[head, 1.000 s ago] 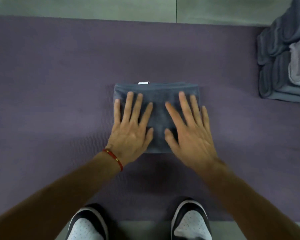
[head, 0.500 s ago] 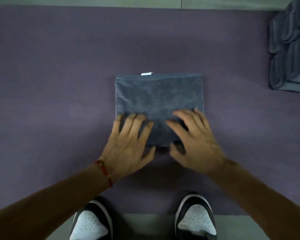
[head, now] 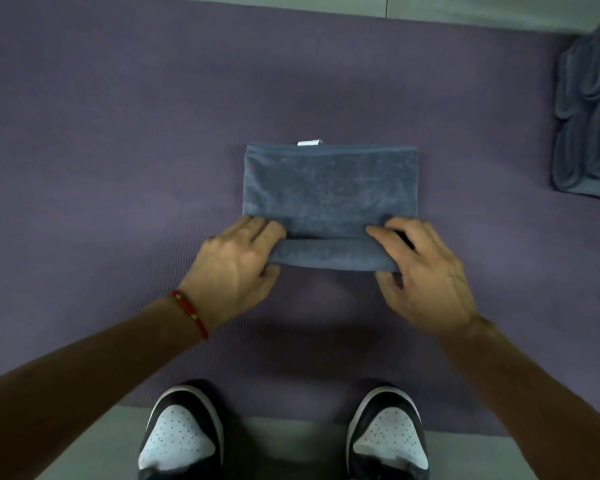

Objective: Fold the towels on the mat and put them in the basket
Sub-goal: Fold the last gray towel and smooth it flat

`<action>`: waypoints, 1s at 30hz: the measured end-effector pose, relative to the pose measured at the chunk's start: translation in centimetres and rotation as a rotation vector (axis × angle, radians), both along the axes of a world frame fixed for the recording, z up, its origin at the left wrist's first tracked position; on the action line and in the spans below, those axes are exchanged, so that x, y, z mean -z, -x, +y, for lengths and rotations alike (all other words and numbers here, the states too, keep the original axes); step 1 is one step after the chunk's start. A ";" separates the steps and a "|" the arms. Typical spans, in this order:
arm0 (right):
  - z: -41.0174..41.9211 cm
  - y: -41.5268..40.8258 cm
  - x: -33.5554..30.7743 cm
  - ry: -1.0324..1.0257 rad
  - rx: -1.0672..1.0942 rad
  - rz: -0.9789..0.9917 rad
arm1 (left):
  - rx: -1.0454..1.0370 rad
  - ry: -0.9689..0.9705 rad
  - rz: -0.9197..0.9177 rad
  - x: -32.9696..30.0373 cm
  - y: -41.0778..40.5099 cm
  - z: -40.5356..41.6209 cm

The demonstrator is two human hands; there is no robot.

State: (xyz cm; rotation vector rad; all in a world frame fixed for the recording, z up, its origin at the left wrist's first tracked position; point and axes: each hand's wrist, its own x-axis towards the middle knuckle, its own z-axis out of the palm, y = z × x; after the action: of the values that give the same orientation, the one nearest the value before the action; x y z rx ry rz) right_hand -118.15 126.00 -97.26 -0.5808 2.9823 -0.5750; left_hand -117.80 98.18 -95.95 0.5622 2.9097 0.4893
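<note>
A folded blue-grey towel (head: 329,188) lies in the middle of the purple mat (head: 118,150), a small white tag showing at its far edge. My left hand (head: 236,268) grips the towel's near left corner, fingers over the top and thumb under. My right hand (head: 423,271) grips the near right corner the same way. Between them the near edge is lifted off the mat and curled up as a thick roll. No basket is in view.
A heap of blue-grey towels (head: 589,126) sits at the mat's right edge. Grey floor runs beyond the mat's far edge. My two black-and-white shoes (head: 184,438) stand at the mat's near edge, just below my arms.
Both hands slid back from lying flat on the towel to its near edge, curled round the near corners and lifted that edge. The view shifted slightly left.
</note>
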 end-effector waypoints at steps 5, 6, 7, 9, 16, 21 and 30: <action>2.2 -0.3 -1.5 0.085 -0.083 -0.081 | 0.106 -0.190 -0.051 -0.9 -1.2 -2.4; 2.4 -0.7 -2.0 0.104 -0.112 -0.107 | 0.117 -0.217 -0.075 -1.1 -1.9 -2.7; 2.5 -1.2 -2.4 0.121 -0.138 -0.135 | 0.121 -0.251 -0.116 -1.3 -2.6 -3.0; 2.7 -2.0 -2.8 0.140 -0.182 -0.202 | 0.099 -0.314 -0.207 -1.5 -3.5 -3.5; 2.7 -0.3 -2.3 0.324 0.300 -0.475 | -0.465 -0.491 -0.320 -1.0 -2.1 -3.1; 0.0 2.4 -1.3 0.326 0.539 -0.360 | -0.698 -0.586 -0.266 0.0 0.7 -1.9; -3.1 3.7 -0.5 -0.030 0.740 -0.166 | -0.713 -0.254 -0.122 1.4 3.1 -0.9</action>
State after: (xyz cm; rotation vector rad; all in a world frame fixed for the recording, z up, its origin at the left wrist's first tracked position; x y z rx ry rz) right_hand -121.88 122.95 -96.76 0.5803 2.9602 -0.5612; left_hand -120.93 97.33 -97.32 -0.5025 2.8678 0.9358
